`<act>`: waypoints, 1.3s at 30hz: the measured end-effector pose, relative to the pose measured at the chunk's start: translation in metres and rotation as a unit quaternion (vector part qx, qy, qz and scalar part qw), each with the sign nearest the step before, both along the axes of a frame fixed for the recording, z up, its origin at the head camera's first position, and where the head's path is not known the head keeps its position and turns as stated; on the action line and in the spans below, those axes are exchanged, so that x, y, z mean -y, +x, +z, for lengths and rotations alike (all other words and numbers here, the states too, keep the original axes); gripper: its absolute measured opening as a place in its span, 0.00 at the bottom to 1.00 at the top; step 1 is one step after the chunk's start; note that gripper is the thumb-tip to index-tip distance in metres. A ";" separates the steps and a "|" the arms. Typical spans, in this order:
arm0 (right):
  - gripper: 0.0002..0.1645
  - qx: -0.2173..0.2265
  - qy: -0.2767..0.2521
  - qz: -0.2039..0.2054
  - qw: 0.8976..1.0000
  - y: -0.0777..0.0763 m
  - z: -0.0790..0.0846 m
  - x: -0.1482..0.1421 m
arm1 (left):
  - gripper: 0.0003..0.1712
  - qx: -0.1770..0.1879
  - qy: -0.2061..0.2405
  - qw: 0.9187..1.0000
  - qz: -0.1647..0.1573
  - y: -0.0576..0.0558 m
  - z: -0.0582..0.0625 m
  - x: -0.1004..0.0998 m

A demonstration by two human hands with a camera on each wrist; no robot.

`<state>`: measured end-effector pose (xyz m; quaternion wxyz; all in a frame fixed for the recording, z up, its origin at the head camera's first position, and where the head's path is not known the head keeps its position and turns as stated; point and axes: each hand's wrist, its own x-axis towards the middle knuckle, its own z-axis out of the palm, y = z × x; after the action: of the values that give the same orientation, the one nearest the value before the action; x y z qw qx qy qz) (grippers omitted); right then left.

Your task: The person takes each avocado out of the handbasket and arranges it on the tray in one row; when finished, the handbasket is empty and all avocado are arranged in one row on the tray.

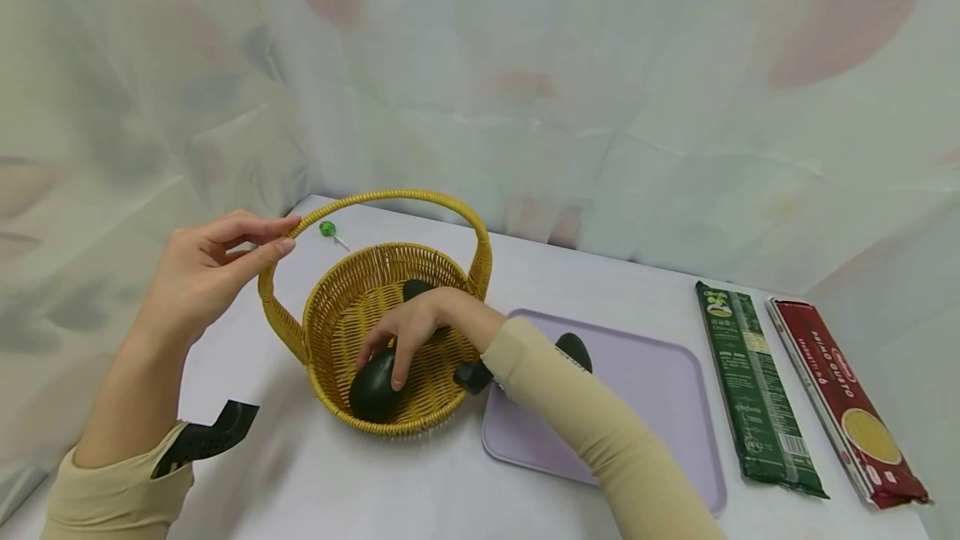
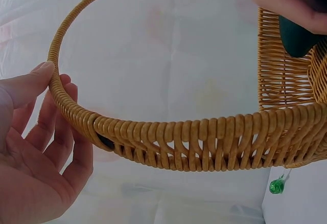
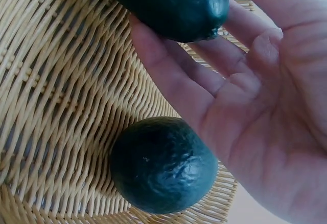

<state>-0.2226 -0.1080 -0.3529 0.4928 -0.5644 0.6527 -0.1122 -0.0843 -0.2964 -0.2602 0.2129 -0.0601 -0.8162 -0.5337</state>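
My left hand [image 1: 202, 273] pinches the tall arched handle of a yellow wicker basket [image 1: 318, 382] between thumb and fingers; the left wrist view shows the thumb against the woven handle [image 2: 66, 101]. Inside the basket my right hand [image 1: 408, 327] grips a dark green avocado [image 1: 375, 390] near the front left wall, its fingers over the top. Another avocado [image 3: 163, 165] lies in the basket behind that hand, partly covered by it in the head view. A further avocado [image 1: 573, 348] is on the lilac tray [image 1: 652, 382], mostly hidden by the right sleeve.
Right of the tray lie a green spaghetti packet [image 1: 753, 390] and a red spaghetti packet [image 1: 843, 398]. A green lollipop [image 1: 327, 228] is behind the basket at the left. Patterned curtains hang along the back and sides of the white table [image 1: 360, 490].
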 end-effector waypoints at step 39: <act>0.35 0.014 -0.031 -0.025 0.999 0.002 0.030 -0.036 | 0.13 -0.007 0.028 0.999 -0.017 0.000 -0.003 0.001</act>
<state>-0.2205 -0.0718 -0.3233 0.4811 -0.5613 0.6559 -0.1526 -0.0845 -0.2973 -0.2634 0.2108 -0.0717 -0.7985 -0.5594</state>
